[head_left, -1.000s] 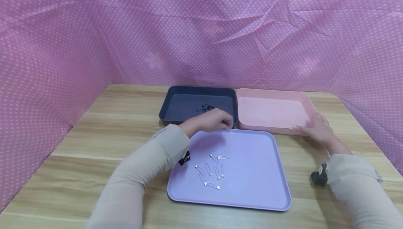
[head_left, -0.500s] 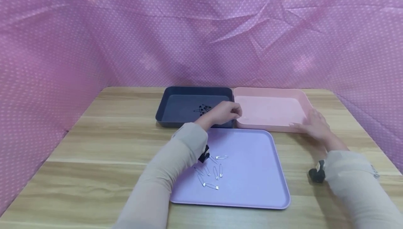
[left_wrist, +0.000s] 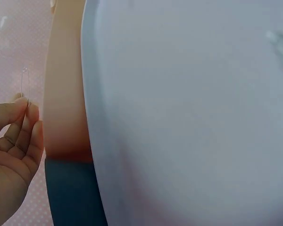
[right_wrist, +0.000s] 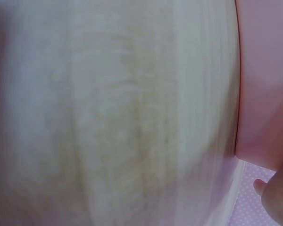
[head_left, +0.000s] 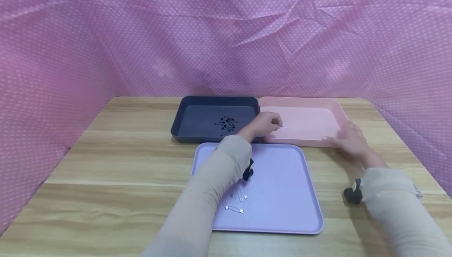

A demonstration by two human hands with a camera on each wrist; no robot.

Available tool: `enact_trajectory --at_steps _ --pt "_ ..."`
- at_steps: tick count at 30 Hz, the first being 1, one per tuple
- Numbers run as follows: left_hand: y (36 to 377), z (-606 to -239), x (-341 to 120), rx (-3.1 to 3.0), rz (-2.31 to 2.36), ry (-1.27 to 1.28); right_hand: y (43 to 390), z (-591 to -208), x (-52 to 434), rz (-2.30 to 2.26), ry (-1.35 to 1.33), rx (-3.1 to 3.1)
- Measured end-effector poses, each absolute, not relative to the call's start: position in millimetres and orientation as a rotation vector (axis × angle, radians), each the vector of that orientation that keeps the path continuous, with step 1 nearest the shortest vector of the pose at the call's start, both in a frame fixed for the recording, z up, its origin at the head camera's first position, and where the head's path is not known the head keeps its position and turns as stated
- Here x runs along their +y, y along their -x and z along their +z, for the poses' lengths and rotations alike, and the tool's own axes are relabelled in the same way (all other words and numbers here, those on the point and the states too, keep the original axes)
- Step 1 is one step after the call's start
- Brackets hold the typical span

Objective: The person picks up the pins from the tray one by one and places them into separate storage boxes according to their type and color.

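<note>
My left hand (head_left: pixel 263 124) is over the left front part of the pink tray (head_left: pixel 307 117). Between thumb and fingertips it pinches a silver safety pin (left_wrist: pixel 25 84), which stands upright in the left wrist view. My right hand (head_left: pixel 353 141) rests at the right front corner of the pink tray, thumb toward the front rim, fingers along the side. Several silver safety pins (head_left: pixel 235 209) lie on the lilac tray (head_left: pixel 279 194), some hidden by my left sleeve. Black safety pins (head_left: pixel 227 125) lie in a heap in the dark tray (head_left: pixel 197 117).
The dark tray and the pink tray stand side by side at the back of the wooden table (head_left: pixel 116 163), with the lilac tray in front of them. A pink dotted cloth (head_left: pixel 176 45) hangs behind and at the sides. My left forearm crosses the lilac tray.
My left hand has moved right with the silver safety pin, from the lilac tray's back edge to over the pink tray. My right hand has stayed at the pink tray's corner.
</note>
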State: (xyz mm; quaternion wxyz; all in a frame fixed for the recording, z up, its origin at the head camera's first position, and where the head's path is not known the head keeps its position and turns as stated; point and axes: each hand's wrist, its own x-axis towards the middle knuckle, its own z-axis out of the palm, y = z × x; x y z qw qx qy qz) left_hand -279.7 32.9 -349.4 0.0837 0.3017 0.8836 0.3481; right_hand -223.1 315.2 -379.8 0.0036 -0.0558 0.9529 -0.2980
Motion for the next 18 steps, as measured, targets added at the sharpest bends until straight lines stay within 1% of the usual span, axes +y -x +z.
enact_trajectory --at_steps 5,7,8,11,14,15,18 --pt "291.5 -355.3 48.2 2.653 0.915 -0.902 223.8 -379.7 315.6 -0.878 0.188 3.005" --pt "299.9 -361.7 54.2 2.655 0.862 -0.904 224.2 -379.2 315.2 -0.861 0.180 3.000" --pt "308.3 -371.2 56.8 2.657 0.876 -0.950 224.3 -378.9 315.0 -0.852 0.174 2.999" --pt "314.7 -378.7 63.3 2.664 0.799 -0.950 224.8 -378.5 314.8 -0.852 0.160 2.990" --pt "308.6 -375.5 67.5 2.683 0.715 -0.917 224.8 -378.8 315.0 -0.861 0.156 2.990" --pt "300.9 -367.6 68.3 2.688 0.652 -0.866 224.6 -379.0 315.0 -0.875 0.156 2.990" --pt "291.9 -363.5 70.4 2.733 0.593 -0.823 223.9 -379.1 313.9 -0.897 0.159 2.992"
